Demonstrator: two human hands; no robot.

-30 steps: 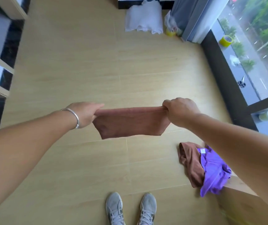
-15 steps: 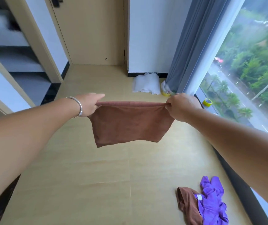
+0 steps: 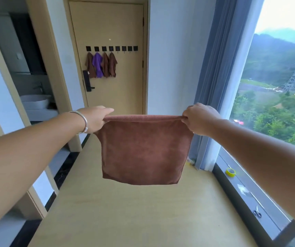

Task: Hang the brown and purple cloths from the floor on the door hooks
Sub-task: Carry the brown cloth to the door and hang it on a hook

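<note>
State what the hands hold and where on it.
Both hold one brown cloth by its top edge: the left hand pinches the left corner, the right hand the right corner, so it hangs spread.

The floor (image 3: 125,211) lies bare toward the door (image 3: 125,86) at 12 o'clock. Four right-hand hooks (image 3: 126,48) hang free; hung cloths (image 3: 101,65) fill the left four. The curtain (image 3: 212,86) crowds 2 o'clock.
</note>
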